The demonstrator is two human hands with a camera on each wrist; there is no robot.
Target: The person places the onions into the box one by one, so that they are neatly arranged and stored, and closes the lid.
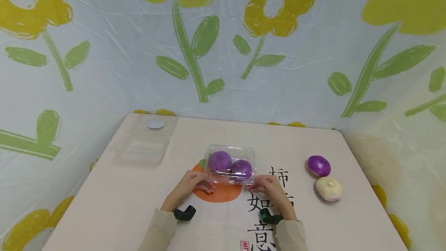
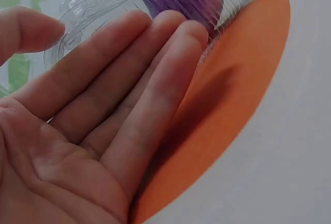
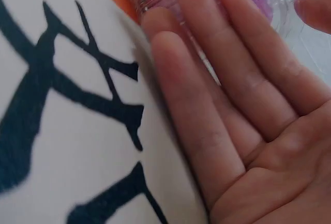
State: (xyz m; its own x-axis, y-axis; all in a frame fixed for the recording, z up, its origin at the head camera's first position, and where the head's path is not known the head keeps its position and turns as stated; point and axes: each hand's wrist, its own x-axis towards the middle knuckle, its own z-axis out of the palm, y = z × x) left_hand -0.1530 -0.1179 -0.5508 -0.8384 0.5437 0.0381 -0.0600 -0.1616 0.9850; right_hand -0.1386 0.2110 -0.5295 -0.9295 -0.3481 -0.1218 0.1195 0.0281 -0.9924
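Observation:
A clear plastic clamshell box [image 1: 228,150] stands in the middle of the table with two purple onions [image 1: 220,161] inside. At its front left corner my left hand [image 1: 198,181] grips the rim, the thumb over the edge and the other fingers [image 2: 119,74] long and side by side at the front wall. My right hand [image 1: 266,187] holds the front right corner in the same way, its fingers [image 3: 207,43] against the ribbed front. Both palms show in the wrist views. The lid lies down over the onions.
Another clear plastic box [image 1: 143,146] stands open at the back left, a white oval label [image 1: 155,124] on its lid. On the right lie a purple onion [image 1: 318,165] and a pale, knobbed vegetable [image 1: 328,189]. The flowered cloth [image 1: 223,107] hangs behind the table [image 1: 104,204].

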